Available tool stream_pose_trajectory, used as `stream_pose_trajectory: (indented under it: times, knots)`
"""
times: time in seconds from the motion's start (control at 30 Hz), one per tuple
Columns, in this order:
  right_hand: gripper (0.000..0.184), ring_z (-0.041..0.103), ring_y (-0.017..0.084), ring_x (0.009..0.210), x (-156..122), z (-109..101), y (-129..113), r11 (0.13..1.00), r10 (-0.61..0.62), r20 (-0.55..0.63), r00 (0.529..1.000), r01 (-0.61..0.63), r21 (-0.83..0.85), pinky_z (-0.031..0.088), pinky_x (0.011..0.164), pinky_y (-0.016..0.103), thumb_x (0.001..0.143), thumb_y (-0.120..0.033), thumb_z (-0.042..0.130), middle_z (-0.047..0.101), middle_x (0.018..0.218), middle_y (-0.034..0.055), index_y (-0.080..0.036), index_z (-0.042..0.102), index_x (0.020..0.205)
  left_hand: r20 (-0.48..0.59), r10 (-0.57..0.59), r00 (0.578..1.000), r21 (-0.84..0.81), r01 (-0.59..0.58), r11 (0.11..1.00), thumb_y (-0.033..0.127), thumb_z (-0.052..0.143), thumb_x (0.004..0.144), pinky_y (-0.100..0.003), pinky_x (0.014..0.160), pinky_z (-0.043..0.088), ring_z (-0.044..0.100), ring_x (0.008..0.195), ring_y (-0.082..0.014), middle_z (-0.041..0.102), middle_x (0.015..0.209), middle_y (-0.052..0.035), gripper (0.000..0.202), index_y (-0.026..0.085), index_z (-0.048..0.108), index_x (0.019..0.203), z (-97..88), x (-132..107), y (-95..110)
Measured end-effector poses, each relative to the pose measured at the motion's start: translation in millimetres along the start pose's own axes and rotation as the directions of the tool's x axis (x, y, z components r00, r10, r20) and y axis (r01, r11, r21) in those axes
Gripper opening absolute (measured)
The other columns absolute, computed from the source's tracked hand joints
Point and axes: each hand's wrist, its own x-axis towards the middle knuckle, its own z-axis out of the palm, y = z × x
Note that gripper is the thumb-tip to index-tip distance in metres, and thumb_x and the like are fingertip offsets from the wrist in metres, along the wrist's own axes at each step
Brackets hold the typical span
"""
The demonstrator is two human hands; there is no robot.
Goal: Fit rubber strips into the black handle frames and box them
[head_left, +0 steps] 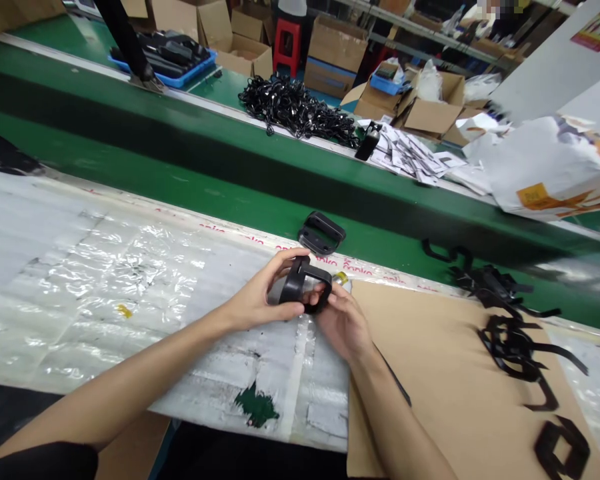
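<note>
Between my two hands is a black plastic housing (pixel 293 288) with a squared, open loop at its right end. My left hand (pixel 265 287) is closed around its left side, thumb below and fingers above. At the loop, my right hand (pixel 347 317) has its fingers curled against the frame; some fingertips are hidden behind it. A small piece with yellow on it (pixel 340 277) shows just behind the right fingers. Beyond the hands, a similar black plastic part (pixel 322 232) lies at the edge of the green belt, touching neither hand.
A cardboard sheet (pixel 410 373) lies to the right, with several black straps (pixel 515 347) on and beyond it. Across the green conveyor (pixel 205 180) are a heap of black cables (pixel 295 110), white leaflets (pixel 410 153) and a blue tray (pixel 180 79). A dark post (pixel 123 40) stands at left.
</note>
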Motion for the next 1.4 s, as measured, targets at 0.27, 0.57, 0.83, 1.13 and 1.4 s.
stream_pose_trajectory:
  times: [0.27, 0.57, 0.83, 1.13, 1.4]
  knots:
    - [0.033, 0.066, 0.029, 0.111, -10.4, -6.5, 5.0, 0.678, -0.429, 0.136, 0.893, 0.417, -0.606, 0.049, 0.105, 0.05, 0.089, -0.01, 0.07, 0.078, 0.109, 0.0064, -0.032, 0.083, 0.111, -0.12, -0.01, 0.993, 0.174, 0.031, 0.984, 0.049, 0.074, 0.093, -0.043, 0.108, 0.047, 0.061, 0.121, -0.0283, 0.066, 0.129, -0.0122, 0.05, 0.019, 0.061, 0.131, -4.3, 3.3, -4.4]
    - [0.038, 0.059, 0.03, 0.12, -10.3, -1.2, 9.4, 0.326, -0.706, 0.145, 0.693, 0.5, -0.802, 0.047, 0.11, 0.055, 0.088, -0.008, 0.066, 0.062, 0.116, 0.0073, -0.034, 0.075, 0.115, 0.011, -0.022, 1.0, 0.11, 0.021, 0.994, 0.039, 0.089, 0.079, -0.034, 0.086, 0.052, 0.065, 0.093, -0.0211, 0.069, 0.089, -0.0049, 0.028, 0.017, 0.073, 0.078, -18.2, 9.2, 5.3]
    - [0.038, 0.067, 0.02, 0.061, -2.3, -10.3, 12.7, 0.995, -0.066, -0.081, 0.995, 0.059, -0.083, 0.057, 0.054, 0.033, 0.099, -0.058, 0.059, 0.073, 0.084, 0.0054, -0.023, 0.069, 0.108, -0.005, 0.203, 0.979, 0.314, -0.191, 0.93, 0.033, 0.089, 0.081, -0.046, 0.106, 0.053, 0.067, 0.115, -0.0282, 0.073, 0.113, -0.0118, 0.022, 0.018, 0.073, 0.08, -9.7, 3.5, 12.3]
    - [0.037, 0.063, 0.014, 0.05, 6.2, -9.6, 3.7, 0.98, -0.097, -0.118, 0.988, 0.074, -0.187, 0.052, 0.046, 0.026, 0.086, -0.054, 0.083, 0.073, 0.075, -0.0004, -0.022, 0.065, 0.088, 0.057, 0.169, 0.984, 0.587, -0.17, 0.792, 0.044, 0.078, 0.091, -0.049, 0.12, 0.044, 0.053, 0.14, -0.0318, 0.057, 0.143, -0.0161, 0.028, 0.02, 0.07, 0.101, -20.7, 8.0, -22.4]
    - [0.023, 0.067, 0.012, 0.065, -71.8, -19.8, -82.2, 0.843, -0.307, -0.149, 0.94, 0.196, -0.5, 0.057, 0.062, 0.026, 0.095, -0.043, 0.076, 0.072, 0.092, 0.0023, -0.021, 0.069, 0.094, -0.044, 0.048, 0.998, 0.74, 0.001, 0.673, 0.049, 0.066, 0.097, -0.054, 0.118, 0.042, 0.057, 0.133, -0.0332, 0.06, 0.136, -0.007, 0.03, 0.024, 0.069, 0.113, -33.2, 15.7, -21.7]
